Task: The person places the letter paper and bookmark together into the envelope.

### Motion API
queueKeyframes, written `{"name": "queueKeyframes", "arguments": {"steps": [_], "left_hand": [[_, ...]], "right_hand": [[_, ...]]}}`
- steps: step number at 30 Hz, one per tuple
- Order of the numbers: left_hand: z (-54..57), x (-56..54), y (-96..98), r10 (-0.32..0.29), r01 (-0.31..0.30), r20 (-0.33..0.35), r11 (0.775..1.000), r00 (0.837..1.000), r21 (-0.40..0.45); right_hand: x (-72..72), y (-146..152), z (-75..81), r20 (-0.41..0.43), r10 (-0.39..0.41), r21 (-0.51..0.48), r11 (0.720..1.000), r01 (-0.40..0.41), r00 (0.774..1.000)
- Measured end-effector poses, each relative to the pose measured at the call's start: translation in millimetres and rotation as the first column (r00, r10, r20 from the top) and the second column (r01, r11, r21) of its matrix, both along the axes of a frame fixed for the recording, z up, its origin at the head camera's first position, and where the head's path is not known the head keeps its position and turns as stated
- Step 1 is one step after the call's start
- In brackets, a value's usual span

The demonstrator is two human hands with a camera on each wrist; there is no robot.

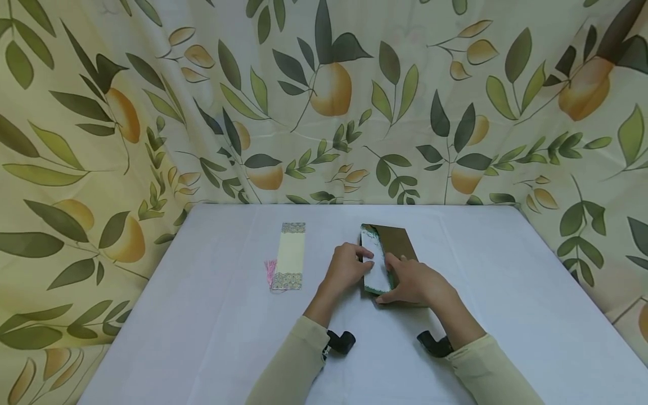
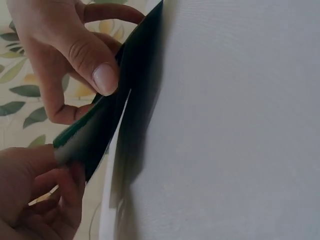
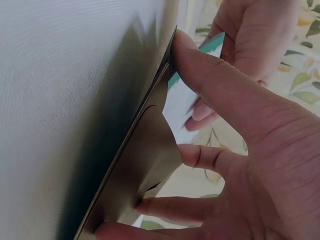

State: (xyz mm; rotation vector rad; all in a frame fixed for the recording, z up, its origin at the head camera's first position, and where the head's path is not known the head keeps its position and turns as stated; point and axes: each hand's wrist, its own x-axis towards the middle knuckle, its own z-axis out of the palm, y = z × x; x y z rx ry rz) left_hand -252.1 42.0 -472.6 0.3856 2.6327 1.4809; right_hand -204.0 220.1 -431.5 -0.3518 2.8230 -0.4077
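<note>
A brown paper folder (image 1: 397, 239) with curved slits in it, clear in the right wrist view, stands tilted near the middle of the table. Along its left side shows a white, green-edged card (image 1: 373, 275); whether it is joined to the folder I cannot tell. My left hand (image 1: 347, 265) pinches the card's left edge between thumb and fingers. My right hand (image 1: 417, 281) grips the folder, its thumb at the near edge and its fingers spread over the brown face. Left of both hands lies a cream bookmark (image 1: 291, 253) with patterned ends and a pink tassel (image 1: 270, 271).
A white-covered table (image 1: 212, 337) carries everything. Curtains (image 1: 324, 140) with a fruit and leaf print hang behind and to both sides of it. Black wrist cameras (image 1: 341, 342) sit at both cuffs.
</note>
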Motion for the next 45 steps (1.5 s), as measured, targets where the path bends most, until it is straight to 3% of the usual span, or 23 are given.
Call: {"name": "queueKeyframes", "arguments": {"steps": [7, 17, 23, 31, 36, 45], "left_hand": [[-1.3, -1.1, -6.4, -0.089, 0.08, 0.153, 0.995, 0.984, 0.066], [-1.3, -1.1, -8.3, -0.148, 0.142, 0.13, 0.988, 0.98, 0.057], [2.3, 1.0, -3.5, -0.17, 0.173, 0.083, 0.985, 0.982, -0.023], [-2.3, 0.8, -1.1, -0.176, 0.182, 0.1, 0.982, 0.979, -0.053], [-4.9, 1.1, -0.4, -0.185, 0.189, 0.118, 0.982, 0.976, -0.027], [-7.6, -2.7, 3.7, -0.171, 0.175, 0.08, 0.983, 0.982, -0.046]], "right_hand": [[-0.6, -2.4, 1.1, 0.027, -0.008, 0.002, 1.0, 0.008, 1.0], [3.9, -5.1, 3.6, 0.022, -0.006, -0.004, 1.0, 0.006, 1.0], [9.2, -7.7, 7.2, 0.0, 0.028, -0.041, 0.999, -0.028, 1.0], [11.4, -11.6, 9.6, 0.021, 0.043, -0.068, 0.997, -0.041, 0.999], [12.2, -13.4, 10.4, 0.026, 0.048, -0.068, 0.997, -0.046, 0.999], [14.1, -13.9, 13.5, 0.027, 0.052, -0.091, 0.995, -0.049, 0.998]]}}
